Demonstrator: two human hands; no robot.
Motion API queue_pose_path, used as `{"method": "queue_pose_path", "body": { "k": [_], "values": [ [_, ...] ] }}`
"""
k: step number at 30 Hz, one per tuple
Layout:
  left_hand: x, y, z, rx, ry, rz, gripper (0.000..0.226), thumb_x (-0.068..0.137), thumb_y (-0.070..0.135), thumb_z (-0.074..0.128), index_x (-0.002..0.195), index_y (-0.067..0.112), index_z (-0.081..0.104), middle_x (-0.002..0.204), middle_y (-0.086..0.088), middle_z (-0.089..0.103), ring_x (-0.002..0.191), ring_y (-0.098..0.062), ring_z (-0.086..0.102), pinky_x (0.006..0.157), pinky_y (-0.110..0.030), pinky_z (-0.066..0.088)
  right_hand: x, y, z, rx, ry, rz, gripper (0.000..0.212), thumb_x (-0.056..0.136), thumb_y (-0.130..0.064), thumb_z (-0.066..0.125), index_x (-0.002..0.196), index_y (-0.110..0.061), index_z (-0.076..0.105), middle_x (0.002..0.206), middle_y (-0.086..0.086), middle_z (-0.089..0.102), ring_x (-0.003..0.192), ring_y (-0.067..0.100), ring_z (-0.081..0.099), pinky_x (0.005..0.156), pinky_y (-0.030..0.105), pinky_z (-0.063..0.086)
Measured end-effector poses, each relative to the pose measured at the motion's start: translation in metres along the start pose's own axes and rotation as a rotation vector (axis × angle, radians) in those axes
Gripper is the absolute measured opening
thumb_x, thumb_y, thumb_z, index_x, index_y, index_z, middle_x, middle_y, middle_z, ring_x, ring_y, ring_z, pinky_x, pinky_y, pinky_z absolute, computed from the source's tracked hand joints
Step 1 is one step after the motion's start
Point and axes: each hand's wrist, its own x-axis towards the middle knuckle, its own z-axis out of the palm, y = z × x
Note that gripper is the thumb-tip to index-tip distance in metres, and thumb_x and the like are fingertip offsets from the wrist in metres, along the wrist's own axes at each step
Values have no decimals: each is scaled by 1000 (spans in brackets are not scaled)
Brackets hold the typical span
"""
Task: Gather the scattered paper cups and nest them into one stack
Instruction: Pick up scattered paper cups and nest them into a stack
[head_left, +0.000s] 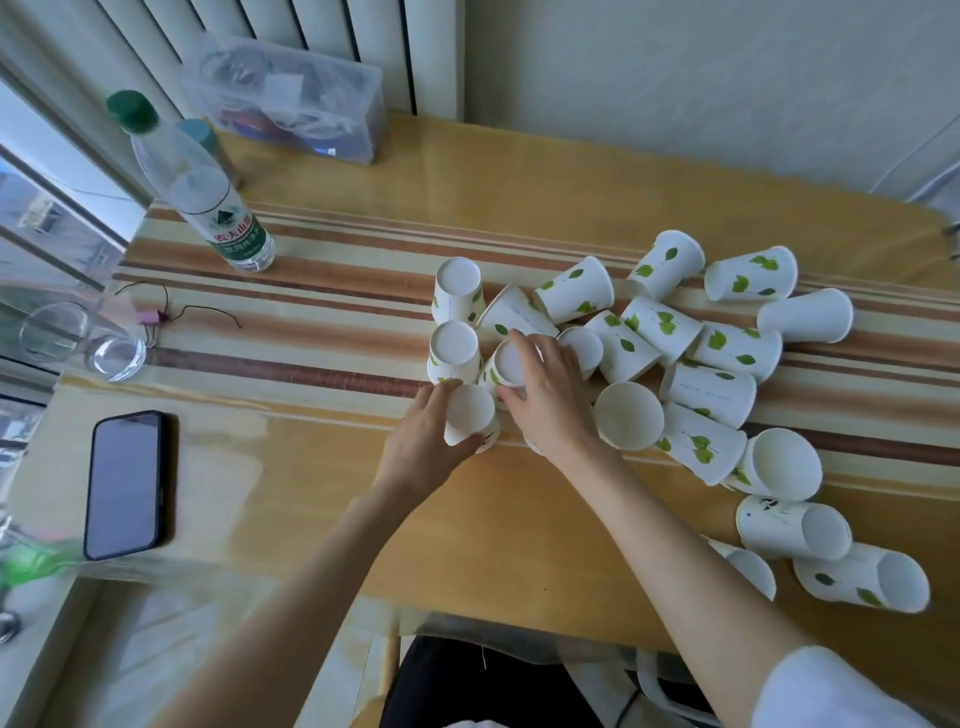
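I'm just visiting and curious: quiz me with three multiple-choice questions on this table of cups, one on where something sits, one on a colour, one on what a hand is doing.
1. Where does the phone lie?
A. Left of the hands, near the table's front edge
B. Among the cups on the right
C. On top of the plastic box

2. What colour is the cap of the water bottle?
A. Red
B. Green
C. White

3. What is the left hand doing?
A. Resting flat on the phone
B. Lifting the water bottle
C. Gripping a paper cup

Answers:
1. A: the phone lies face up on the bare wood, left of both hands.
2. B: the cap at the bottle's top is dark green.
3. C: its fingers wrap round the cup's side, while the right hand reaches over a neighbouring upside-down cup.
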Motion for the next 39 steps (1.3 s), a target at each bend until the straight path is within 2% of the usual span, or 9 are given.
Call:
{"method": "queue_pose_path", "body": {
  "k": [4, 8, 13, 18, 23, 27, 30, 36, 39],
  "values": [
    [-9, -4, -11, -97, 58, 15, 59, 75, 27, 72, 124, 13, 42, 121, -1, 52, 107, -22, 53, 83, -39, 48, -13, -7, -10, 152, 95, -16, 57, 82, -14, 64, 133, -10, 40, 130, 12, 48, 119, 31, 47, 94, 42, 46],
    [-18, -21, -14, -254, 139, 12, 53, 70, 26, 75, 107, 27, 37, 113, 3, 54, 105, -22, 55, 83, -29, 45, -31, -9, -10, 418, 294, 109, 55, 78, -14, 68, 124, -8, 39, 126, 8, 48, 115, 18, 46, 89, 14, 35],
    [-28, -46, -12, -508, 166, 187, 64, 62, 44, 68, 116, 53, 35, 112, 3, 54, 96, -19, 63, 77, -31, 53, -59, -3, 5, 824, 390, 47, 55, 77, -37, 64, 127, -26, 44, 128, -2, 52, 122, 17, 51, 98, 42, 46],
    [-45, -70, 12, -615, 257, 260, 50, 59, 48, 71, 104, 51, 51, 107, 6, 66, 98, -12, 65, 80, -32, 51, -106, -1, 16, 1041, 487, -68, 49, 68, -42, 69, 111, -23, 55, 111, -4, 66, 105, 14, 64, 88, 33, 50],
    [-76, -76, 28, -721, 386, 192, 35, 72, 39, 75, 95, 26, 51, 98, -1, 66, 69, 6, 61, 64, -15, 48, -151, 5, 44, 1167, 495, -35, 58, 60, -31, 74, 110, -22, 46, 115, 0, 58, 102, 12, 64, 84, 28, 53],
    [-91, -73, 36, -783, 357, 185, 36, 79, 11, 71, 101, 20, 44, 110, -4, 56, 73, 14, 61, 61, -7, 48, -161, 14, 65, 1143, 343, 45, 66, 61, -21, 74, 119, -31, 45, 123, -1, 58, 107, 11, 62, 78, 22, 52],
    [-100, -70, 40, -824, 277, 207, 68, 62, 29, 75, 118, 19, 37, 112, 4, 55, 85, 5, 62, 63, -11, 51, -160, 18, 78, 1022, 297, 68, 66, 60, -21, 78, 116, -33, 45, 121, -7, 57, 111, 9, 55, 81, 17, 47],
    [-112, -70, 41, -821, 249, 290, 74, 53, 42, 78, 120, 26, 49, 115, 5, 64, 104, -6, 63, 81, -24, 51, -157, 34, 106, 610, 283, 195, 61, 56, -43, 77, 108, -32, 48, 110, -7, 59, 113, 19, 51, 93, 41, 46],
    [-113, -61, 35, -781, 242, 357, 77, 56, 42, 78, 125, 25, 48, 119, 2, 64, 108, -11, 62, 90, -33, 50, -165, 32, 95, 447, 185, 163, 69, 67, -36, 76, 125, -18, 42, 131, 2, 47, 129, 23, 37, 104, 42, 38]
  ]
}}
